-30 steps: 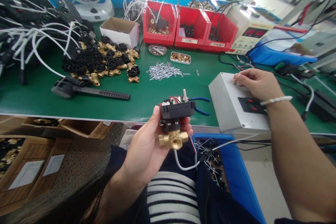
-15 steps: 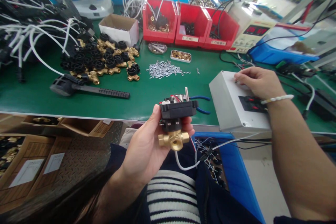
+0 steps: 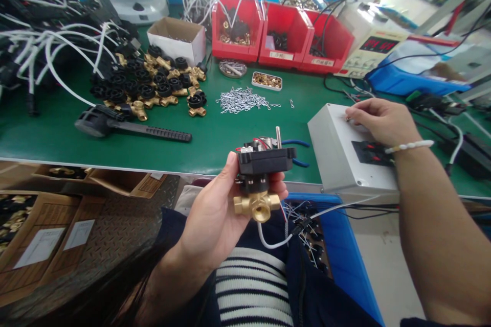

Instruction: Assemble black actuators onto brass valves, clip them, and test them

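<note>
valve (image 3: 261, 184) edged right; hands (image 3: 215, 214) (image 3: 383, 120) apart, left cupping it, right atop box (image 3: 333, 148)

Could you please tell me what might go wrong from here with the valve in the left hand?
The left hand alone holds the brass valve up off the green table, so a slackened grip might drop it. Its black housing has red wires exposed on top, which could get snagged. The white cable loops below it toward the blue bin, where it might catch.
</note>
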The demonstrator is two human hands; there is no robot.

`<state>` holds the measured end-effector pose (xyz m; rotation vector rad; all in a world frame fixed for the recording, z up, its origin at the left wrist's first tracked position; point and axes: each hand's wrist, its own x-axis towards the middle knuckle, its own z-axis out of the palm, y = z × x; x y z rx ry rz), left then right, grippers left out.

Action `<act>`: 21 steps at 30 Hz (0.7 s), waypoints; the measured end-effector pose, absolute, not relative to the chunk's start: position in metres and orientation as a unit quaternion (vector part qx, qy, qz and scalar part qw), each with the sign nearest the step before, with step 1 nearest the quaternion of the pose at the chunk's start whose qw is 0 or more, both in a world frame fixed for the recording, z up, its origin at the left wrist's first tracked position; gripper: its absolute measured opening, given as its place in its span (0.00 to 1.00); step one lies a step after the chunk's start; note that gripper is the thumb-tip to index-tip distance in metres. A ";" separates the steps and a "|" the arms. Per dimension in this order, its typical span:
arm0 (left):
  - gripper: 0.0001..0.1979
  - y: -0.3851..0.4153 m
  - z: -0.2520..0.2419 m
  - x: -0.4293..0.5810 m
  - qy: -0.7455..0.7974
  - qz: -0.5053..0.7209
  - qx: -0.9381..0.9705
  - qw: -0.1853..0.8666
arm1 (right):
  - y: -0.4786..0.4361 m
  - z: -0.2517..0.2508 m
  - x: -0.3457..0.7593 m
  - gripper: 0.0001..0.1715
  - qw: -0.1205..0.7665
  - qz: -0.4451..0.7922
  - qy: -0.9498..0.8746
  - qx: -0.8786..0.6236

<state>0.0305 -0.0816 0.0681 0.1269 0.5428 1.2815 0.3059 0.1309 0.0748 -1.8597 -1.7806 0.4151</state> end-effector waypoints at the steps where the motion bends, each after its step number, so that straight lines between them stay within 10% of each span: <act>1: 0.25 -0.082 0.068 0.031 0.249 0.591 0.062 0.765 | 0.131 0.074 0.307 0.04 0.262 0.151 -0.661 -0.687; 13: 0.31 -0.079 0.066 0.029 0.162 0.565 0.015 0.809 | 0.129 0.074 0.302 0.05 0.234 0.130 -0.662 -0.700; 21: 0.11 -0.082 0.057 0.021 0.000 0.526 0.014 0.850 | 0.135 0.074 0.300 0.02 0.238 0.166 -0.674 -0.679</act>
